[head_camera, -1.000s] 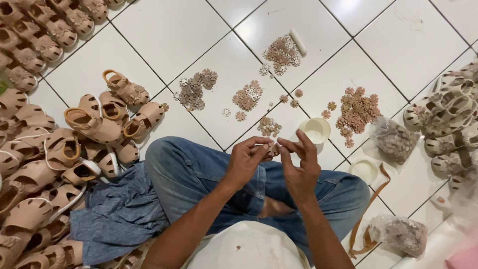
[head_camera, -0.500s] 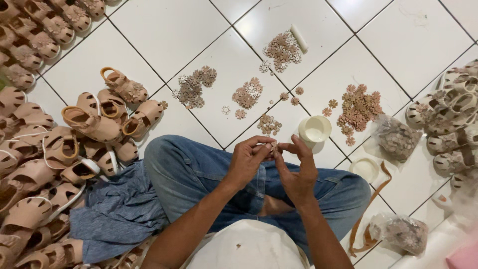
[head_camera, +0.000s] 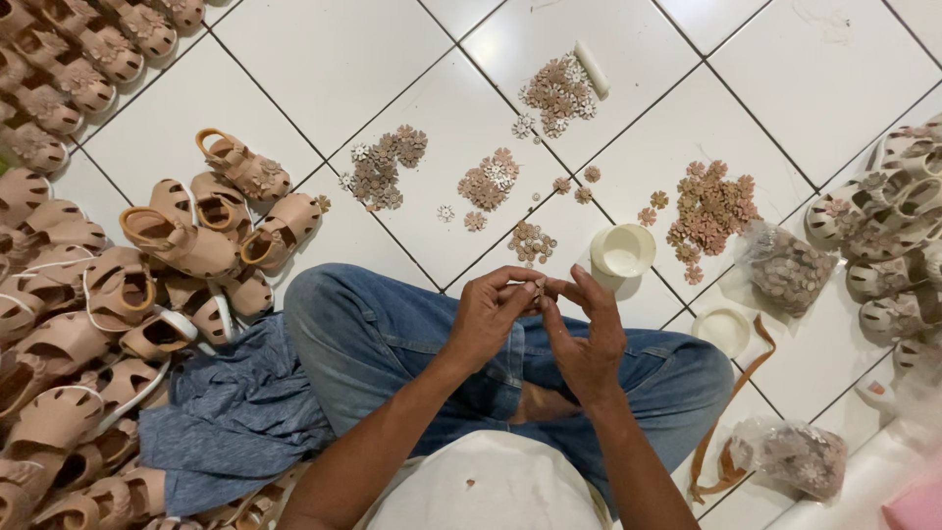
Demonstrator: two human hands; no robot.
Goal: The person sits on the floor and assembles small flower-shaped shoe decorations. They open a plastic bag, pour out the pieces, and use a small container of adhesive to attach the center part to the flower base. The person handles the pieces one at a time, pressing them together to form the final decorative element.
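I sit cross-legged in blue jeans on a white tiled floor. My left hand (head_camera: 493,312) and my right hand (head_camera: 587,334) meet above my knees, fingertips pinched together on a tiny flower-shaped ornament (head_camera: 538,289). Just beyond my hands lies a small pile of pale flower ornaments (head_camera: 532,241) and a small white cup (head_camera: 622,250). More flower piles spread over the tiles: brownish ones (head_camera: 381,169), pink ones (head_camera: 490,181), a far pile (head_camera: 557,92) and a larger pink heap (head_camera: 711,208).
Tan children's sandals (head_camera: 186,240) are heaped along the left. Paler sandals (head_camera: 888,216) stack at the right edge. Two clear bags of ornaments (head_camera: 785,270) (head_camera: 793,456), a white lid (head_camera: 722,330), a brown strap (head_camera: 731,432) and a blue cloth (head_camera: 226,422) lie around me.
Both hands stay together over my knees; the fingers have shifted slightly around the small ornament. The view has drifted a little.
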